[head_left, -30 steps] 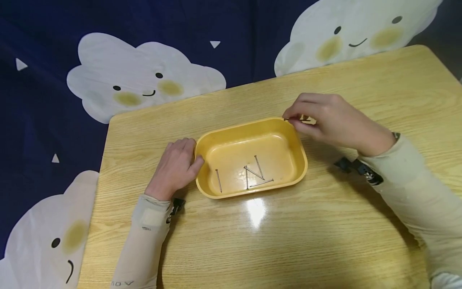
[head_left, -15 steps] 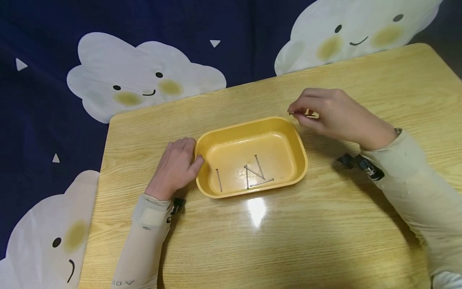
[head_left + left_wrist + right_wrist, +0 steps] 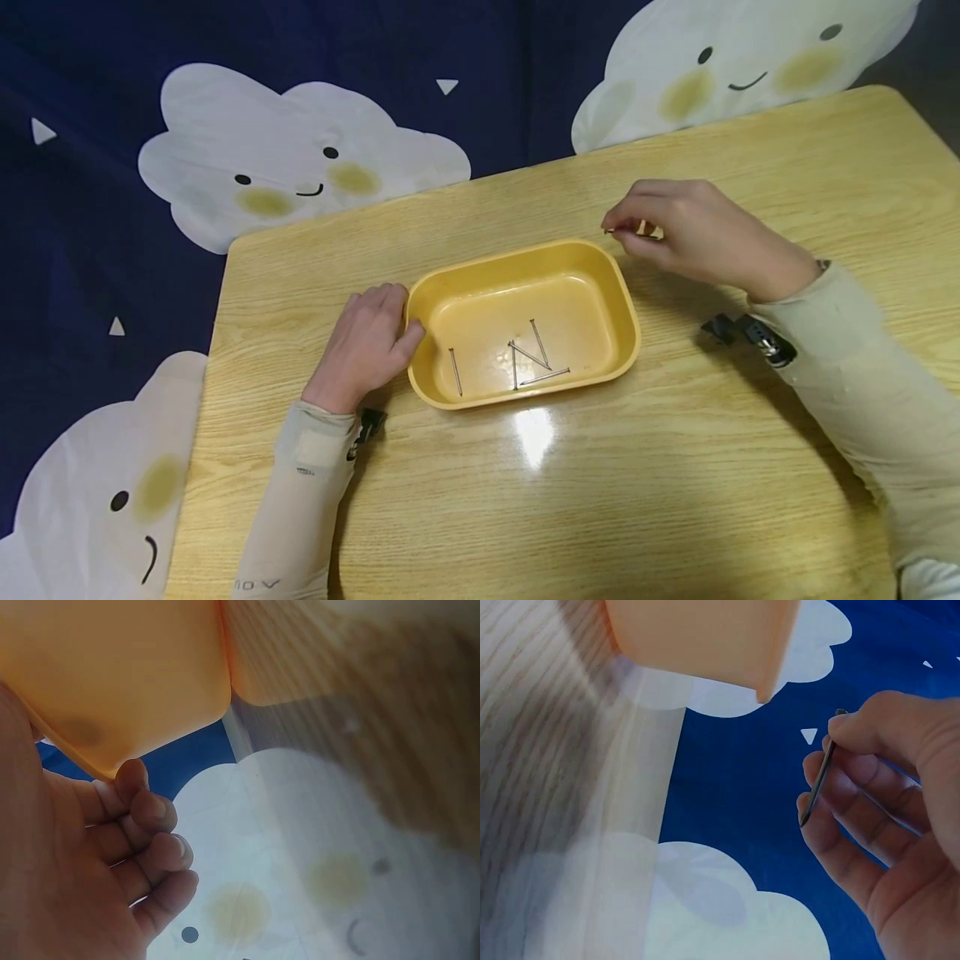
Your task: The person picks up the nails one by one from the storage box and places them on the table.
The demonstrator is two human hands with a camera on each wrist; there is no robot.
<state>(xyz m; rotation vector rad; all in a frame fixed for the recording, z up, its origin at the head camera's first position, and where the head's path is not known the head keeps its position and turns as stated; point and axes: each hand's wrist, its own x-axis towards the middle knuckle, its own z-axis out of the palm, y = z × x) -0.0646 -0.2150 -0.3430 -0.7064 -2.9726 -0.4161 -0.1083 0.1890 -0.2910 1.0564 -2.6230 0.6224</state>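
A yellow plastic tray (image 3: 480, 321) sits on the wooden table, with several steel nails (image 3: 456, 372) lying loose on its floor, most of them grouped near the front side. My left hand (image 3: 365, 346) grips the tray's left end, thumb over the rim and fingers bent against the outer wall. Beyond the tray's far right corner, my right hand (image 3: 697, 229) pinches a single nail (image 3: 822, 771) near its head between thumb and index finger. In the right wrist view the nail's point reaches down to the other curled fingers.
The light wooden table (image 3: 600, 500) fills most of the head view. A dark blue cloth with white clouds (image 3: 300, 158) hangs behind its far edge and along the left. Small black cameras (image 3: 765, 340) are strapped to both wrists.
Holding the nail, my right hand has lifted slightly away and to the right from the tray's far right corner. The left hand, tray and loose nails stay in place.
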